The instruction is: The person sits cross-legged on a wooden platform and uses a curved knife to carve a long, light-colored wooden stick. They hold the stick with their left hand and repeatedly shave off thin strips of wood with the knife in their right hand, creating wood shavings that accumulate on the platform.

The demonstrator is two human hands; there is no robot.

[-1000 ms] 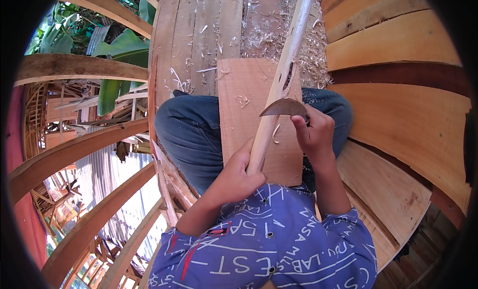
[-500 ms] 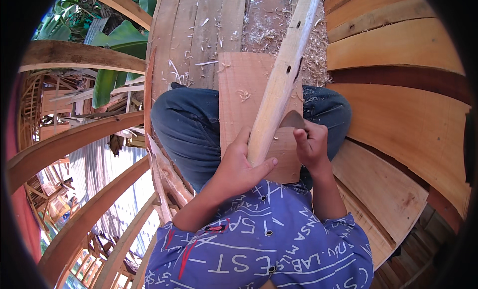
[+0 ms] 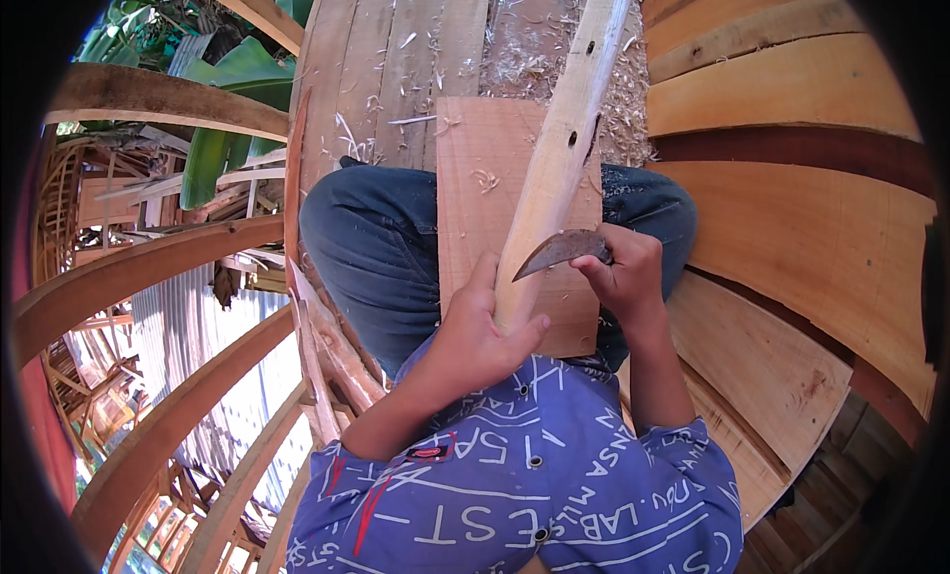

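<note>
A long pale wooden pole (image 3: 554,163) with several dark holes slants up and away from my lap, its near end in my left hand (image 3: 482,327). The fingers of that hand wrap round the pole, with the thumb stretched to the right. My right hand (image 3: 633,275) is closed on a curved knife (image 3: 564,249), whose handle is hidden in the fist. The dark blade points left and lies across the pole just beyond my left hand. Under the pole, a flat reddish board (image 3: 485,183) rests over my crossed legs, with a few curled shavings on it.
Beyond my legs lies a plank floor (image 3: 391,69) strewn with wood shavings (image 3: 515,49). Wide planks (image 3: 792,203) form a wall on the right. On the left are wooden rails (image 3: 148,267), with a banana leaf (image 3: 237,79) and corrugated sheets (image 3: 188,346) beyond them.
The knife has turned and moved left, so its blade now shows broadside over the pole. My right hand has rotated with it. My left hand keeps its grip in nearly the same place.
</note>
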